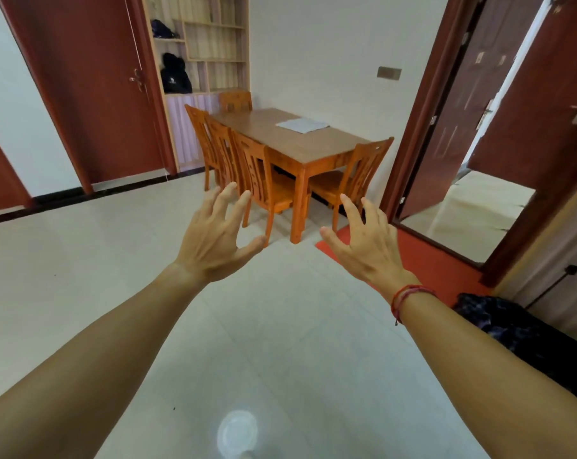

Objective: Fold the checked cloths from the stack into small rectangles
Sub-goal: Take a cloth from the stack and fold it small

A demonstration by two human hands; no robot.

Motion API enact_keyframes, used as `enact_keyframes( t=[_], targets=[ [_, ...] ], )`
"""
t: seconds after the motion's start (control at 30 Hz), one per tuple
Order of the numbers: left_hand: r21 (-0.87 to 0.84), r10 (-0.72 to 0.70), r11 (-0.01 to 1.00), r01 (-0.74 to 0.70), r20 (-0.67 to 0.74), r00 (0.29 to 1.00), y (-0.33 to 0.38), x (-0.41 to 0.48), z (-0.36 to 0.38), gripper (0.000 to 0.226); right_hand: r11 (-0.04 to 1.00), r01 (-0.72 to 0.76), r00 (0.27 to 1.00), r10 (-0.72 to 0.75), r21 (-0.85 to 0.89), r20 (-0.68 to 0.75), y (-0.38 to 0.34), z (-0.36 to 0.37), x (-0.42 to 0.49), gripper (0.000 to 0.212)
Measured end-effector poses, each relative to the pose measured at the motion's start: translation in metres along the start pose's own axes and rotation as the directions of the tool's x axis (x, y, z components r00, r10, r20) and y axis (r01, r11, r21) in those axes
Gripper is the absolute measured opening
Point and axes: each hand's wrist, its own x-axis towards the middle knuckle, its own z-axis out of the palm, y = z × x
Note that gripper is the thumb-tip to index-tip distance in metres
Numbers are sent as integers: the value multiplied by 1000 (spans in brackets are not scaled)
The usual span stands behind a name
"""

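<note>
Your left hand [214,241] and right hand [368,245] hang mid-frame, fingers spread and empty, because the cloths [302,124] lie well apart on the table [313,150] above centre.

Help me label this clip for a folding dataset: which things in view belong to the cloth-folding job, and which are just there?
Job:
- stack of cloths on the table
- left hand, empty, fingers spread
- right hand, empty, fingers spread

Just there:
- wooden chairs
- black bags on the shelf unit
- red mat
- doors
</note>
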Motion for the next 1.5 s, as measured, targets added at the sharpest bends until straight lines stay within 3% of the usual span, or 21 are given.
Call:
enact_keyframes(
  t=[0.23, 0.67, 1.5],
  targets=[
    [-14, 4, 1000, -3, 73, 997, -61, 75, 74, 85, 999, -43, 995, 45, -24, 92, 4, 72, 96, 75],
    [-48, 34, 999, -27, 150, 988, -135, 238, 190, 83, 990, -131, 984, 135, -44, 114, 36, 167, 259, 71],
    [-3, -16, 1000, 17, 227, 974, -185, 588, 434, 85, 990, -138, 967, 134, 5, 219, 184, 327, 629, 67]
  ],
)
